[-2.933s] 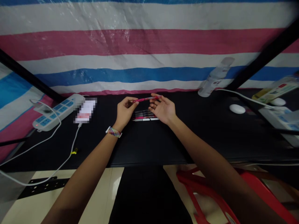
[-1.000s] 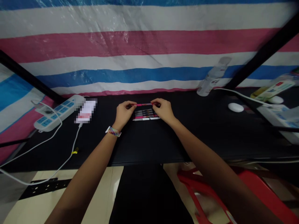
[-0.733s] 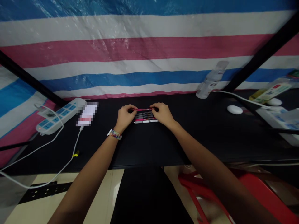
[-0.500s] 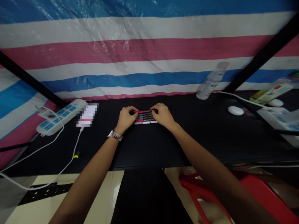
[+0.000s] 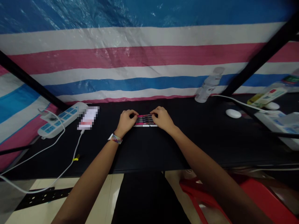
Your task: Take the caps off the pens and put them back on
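Note:
Several pens point(image 5: 144, 119) lie side by side in a close row on the black desk, parallel to its back edge. Their bodies are pink, dark grey and black, with a white pen point(image 5: 146, 125) nearest me. At the row's left end is my left hand point(image 5: 126, 122), thumb and forefinger closed on the pen ends; its wrist wears a multicoloured woven band point(image 5: 115, 138). My right hand point(image 5: 163, 118) curls around the right end in the same way. The fingers hide both tips of most pens.
On the left lie a white power strip point(image 5: 62, 119) and a charging phone point(image 5: 88, 118) with its cable. To the right are a clear bottle point(image 5: 210, 84), a white mouse-shaped object point(image 5: 233, 114) and a tilted bottle of yellow liquid point(image 5: 268, 95). A red stool point(image 5: 259, 196) stands below.
The camera has tilted slightly, so the whole scene sits a little lower. Both hands stay at the ends of the pen row, their grip much the same.

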{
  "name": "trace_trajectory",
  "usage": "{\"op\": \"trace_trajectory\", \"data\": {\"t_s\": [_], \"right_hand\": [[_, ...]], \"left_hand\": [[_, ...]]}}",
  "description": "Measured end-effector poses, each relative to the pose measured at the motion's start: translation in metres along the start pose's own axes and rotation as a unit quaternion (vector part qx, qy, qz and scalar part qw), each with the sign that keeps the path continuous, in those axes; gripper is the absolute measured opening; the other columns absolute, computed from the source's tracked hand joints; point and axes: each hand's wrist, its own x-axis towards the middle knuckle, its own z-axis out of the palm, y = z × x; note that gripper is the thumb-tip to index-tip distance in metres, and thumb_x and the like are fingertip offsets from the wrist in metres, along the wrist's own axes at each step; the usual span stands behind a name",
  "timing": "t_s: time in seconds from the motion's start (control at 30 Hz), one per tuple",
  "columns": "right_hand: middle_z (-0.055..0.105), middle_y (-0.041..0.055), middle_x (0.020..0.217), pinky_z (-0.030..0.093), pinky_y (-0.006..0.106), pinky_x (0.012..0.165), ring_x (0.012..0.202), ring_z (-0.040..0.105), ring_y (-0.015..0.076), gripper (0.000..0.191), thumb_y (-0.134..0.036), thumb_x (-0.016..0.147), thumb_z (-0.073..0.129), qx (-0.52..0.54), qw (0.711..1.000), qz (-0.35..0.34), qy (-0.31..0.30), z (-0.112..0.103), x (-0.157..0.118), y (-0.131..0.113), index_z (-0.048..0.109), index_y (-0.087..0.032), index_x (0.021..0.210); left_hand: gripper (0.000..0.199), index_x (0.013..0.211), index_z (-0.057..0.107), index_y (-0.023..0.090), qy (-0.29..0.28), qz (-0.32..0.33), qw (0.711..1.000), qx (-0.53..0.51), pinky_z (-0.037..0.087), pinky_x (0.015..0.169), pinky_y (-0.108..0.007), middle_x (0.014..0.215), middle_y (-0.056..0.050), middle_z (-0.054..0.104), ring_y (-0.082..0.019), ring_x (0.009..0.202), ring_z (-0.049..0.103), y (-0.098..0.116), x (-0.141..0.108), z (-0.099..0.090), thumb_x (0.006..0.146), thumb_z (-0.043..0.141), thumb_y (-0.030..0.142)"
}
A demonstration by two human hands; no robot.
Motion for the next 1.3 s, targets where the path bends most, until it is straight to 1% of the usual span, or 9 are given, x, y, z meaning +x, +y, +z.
{"op": "trace_trajectory", "data": {"t_s": [0.17, 0.3, 0.37, 0.47, 0.6, 0.73, 0.93, 1.1, 1.3], "right_hand": [[0.073, 0.0126, 0.108, 0.057, 0.049, 0.101, 0.110, 0.066, 0.0321, 0.030, -0.011, 0.095, 0.061, 0.010, 1.000, 0.001, 0.006, 0.001, -0.001, 0.002, 0.085, -0.021, 0.110], [0.075, 0.0108, 0.108, 0.056, 0.050, 0.106, 0.108, 0.070, 0.0297, 0.030, -0.013, 0.093, 0.062, 0.084, 0.995, 0.021, 0.053, 0.006, 0.001, 0.006, 0.085, -0.021, 0.108], [0.078, 0.0098, 0.112, 0.056, 0.049, 0.107, 0.108, 0.073, 0.0282, 0.029, -0.017, 0.093, 0.061, 0.159, 0.982, 0.051, 0.086, 0.009, 0.003, 0.008, 0.085, -0.022, 0.107], [0.082, 0.0072, 0.115, 0.054, 0.050, 0.112, 0.114, 0.074, 0.0286, 0.029, -0.023, 0.094, 0.059, 0.278, 0.948, 0.106, 0.116, 0.014, 0.005, 0.008, 0.085, -0.024, 0.106], [0.083, 0.0048, 0.128, 0.044, 0.051, 0.125, 0.134, 0.069, 0.0288, 0.028, -0.026, 0.091, 0.062, 0.386, 0.906, 0.124, 0.119, 0.019, 0.004, 0.004, 0.086, -0.026, 0.105], [0.079, 0.0044, 0.140, 0.039, 0.051, 0.130, 0.145, 0.064, 0.0291, 0.029, -0.026, 0.088, 0.064, 0.428, 0.885, 0.139, 0.119, 0.023, 0.003, 0.002, 0.086, -0.027, 0.106], [0.081, 0.0046, 0.134, 0.038, 0.052, 0.130, 0.143, 0.065, 0.0299, 0.026, -0.027, 0.084, 0.065, 0.463, 0.867, 0.134, 0.125, 0.024, 0.001, 0.002, 0.086, -0.027, 0.099], [0.082, 0.0064, 0.132, 0.038, 0.053, 0.129, 0.141, 0.066, 0.0314, 0.024, -0.029, 0.083, 0.066, 0.463, 0.867, 0.139, 0.122, 0.023, 0.000, 0.000, 0.085, -0.026, 0.097], [0.082, 0.0067, 0.128, 0.046, 0.051, 0.122, 0.130, 0.070, 0.0308, 0.024, -0.028, 0.082, 0.066, 0.417, 0.891, 0.147, 0.103, 0.020, 0.001, -0.002, 0.084, -0.025, 0.097]], "left_hand": [[0.019, 0.091, 0.082, 0.024, 0.015, 0.003, 1.000, -0.023, 0.051, 0.096, -0.048, 0.099, -0.007, 0.082, -0.030, 0.097, 0.071, -0.005, 0.000, 0.003, 0.087, 0.066, 0.014], [0.013, 0.095, 0.079, 0.023, 0.045, -0.020, 0.994, -0.102, 0.052, 0.099, -0.047, 0.102, -0.008, 0.081, -0.030, 0.100, 0.072, -0.005, 0.000, 0.008, 0.090, 0.067, 0.020], [0.013, 0.099, 0.078, 0.022, 0.060, -0.045, 0.983, -0.167, 0.054, 0.099, -0.046, 0.104, -0.008, 0.079, -0.028, 0.101, 0.072, -0.004, 0.001, 0.012, 0.094, 0.067, 0.027], [0.019, 0.108, 0.076, 0.022, 0.083, -0.069, 0.961, -0.256, 0.054, 0.105, -0.045, 0.110, -0.009, 0.077, -0.028, 0.109, 0.072, 0.000, 0.000, 0.018, 0.098, 0.067, 0.035], [0.025, 0.116, 0.075, 0.024, 0.088, -0.088, 0.933, -0.339, 0.047, 0.118, -0.046, 0.122, -0.009, 0.076, -0.029, 0.128, 0.067, 0.003, 0.000, 0.026, 0.101, 0.065, 0.041], [0.027, 0.118, 0.073, 0.026, 0.088, -0.102, 0.910, -0.391, 0.042, 0.126, -0.046, 0.130, -0.008, 0.074, -0.029, 0.138, 0.063, 0.003, -0.001, 0.031, 0.101, 0.066, 0.045], [0.027, 0.118, 0.072, 0.027, 0.087, -0.100, 0.897, -0.421, 0.040, 0.126, -0.048, 0.130, -0.008, 0.073, -0.030, 0.139, 0.063, 0.004, -0.004, 0.032, 0.100, 0.069, 0.046], [0.026, 0.114, 0.074, 0.026, 0.078, -0.093, 0.909, -0.400, 0.043, 0.123, -0.046, 0.130, -0.008, 0.075, -0.029, 0.136, 0.064, 0.000, -0.003, 0.032, 0.102, 0.066, 0.048], [0.028, 0.111, 0.074, 0.026, 0.083, -0.095, 0.918, -0.376, 0.046, 0.120, -0.043, 0.126, -0.008, 0.076, -0.027, 0.131, 0.066, -0.002, -0.001, 0.032, 0.104, 0.062, 0.050]]}}
